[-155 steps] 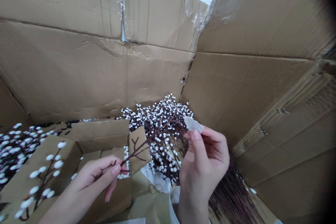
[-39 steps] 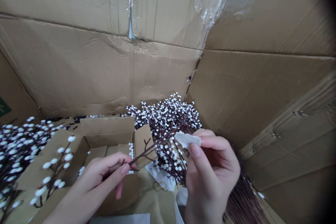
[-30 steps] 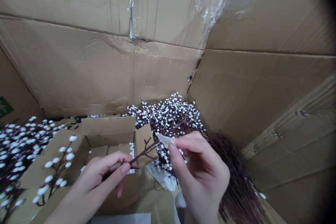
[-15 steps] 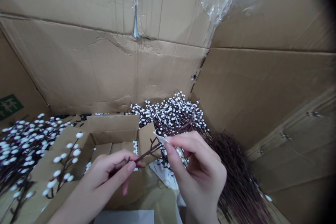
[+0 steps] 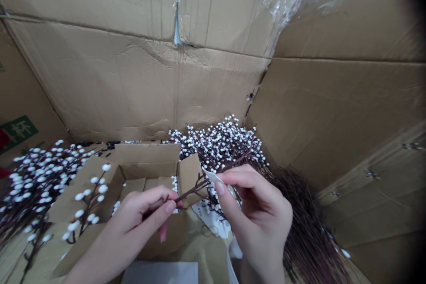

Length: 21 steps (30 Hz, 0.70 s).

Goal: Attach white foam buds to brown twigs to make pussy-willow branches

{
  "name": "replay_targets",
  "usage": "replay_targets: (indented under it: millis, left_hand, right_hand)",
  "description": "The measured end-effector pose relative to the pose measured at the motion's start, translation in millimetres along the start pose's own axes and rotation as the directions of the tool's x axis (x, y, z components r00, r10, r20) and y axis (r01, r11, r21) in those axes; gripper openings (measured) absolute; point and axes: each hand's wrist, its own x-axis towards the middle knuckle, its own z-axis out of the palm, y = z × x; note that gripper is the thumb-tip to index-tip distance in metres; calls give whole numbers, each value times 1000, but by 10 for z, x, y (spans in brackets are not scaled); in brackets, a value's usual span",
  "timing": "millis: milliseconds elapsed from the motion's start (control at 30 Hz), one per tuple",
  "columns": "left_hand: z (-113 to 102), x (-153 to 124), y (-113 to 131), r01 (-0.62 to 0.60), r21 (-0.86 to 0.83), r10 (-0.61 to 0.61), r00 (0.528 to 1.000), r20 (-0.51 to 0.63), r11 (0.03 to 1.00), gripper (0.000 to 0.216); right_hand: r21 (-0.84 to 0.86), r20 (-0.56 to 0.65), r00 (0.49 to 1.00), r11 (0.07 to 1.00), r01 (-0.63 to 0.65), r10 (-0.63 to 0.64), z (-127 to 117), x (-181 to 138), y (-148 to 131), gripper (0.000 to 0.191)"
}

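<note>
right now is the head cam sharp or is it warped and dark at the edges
Head view: the wide lens bows the cardboard walls and the top right corner falls to black; the light is soft, with faint shadows and no harsh glare; the left hand, right hand, willow sprig and white paper strip look fairly sharp.

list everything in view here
tall corrugated cardboard box walls: several, brown, around and behind everything
open small cardboard carton: one, brown, lower centre
heap of white-budded branches: one, white and dark brown, behind the carton
bunch of white-budded branches: one, white and dark brown, left of the carton
bundle of bare twigs: one, dark brown, lower right
thin dark brown twig: one, dark brown, between the hands
narrow white paper strip: one, white, against the twig
left hand: one, gripping the twig's stem
right hand: one, pinching the strip
</note>
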Motion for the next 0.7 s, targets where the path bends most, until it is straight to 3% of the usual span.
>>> replay_targets:
  millis: [267,433,533,700]
  left_hand:
    - [1,-7,-20,7,-4,-7,1000,20,1000,31]
    - [-3,-6,-32,23,15,-23,1000,9,1000,34]
    - [6,6,-7,19,24,-20,1000,11,1000,34]
    - [13,21,24,-9,3,9,1000,13,1000,32]
  right_hand:
    - [102,-1,997,992,-72,72,-78,-20,-25,24]
    - [80,-129,988,994,-80,90,-67,-30,-5,23]
    - [18,-147,987,998,-61,63,-42,-34,20,25]
    - [-57,-43,997,996,64,-66,-30,-19,11,30]
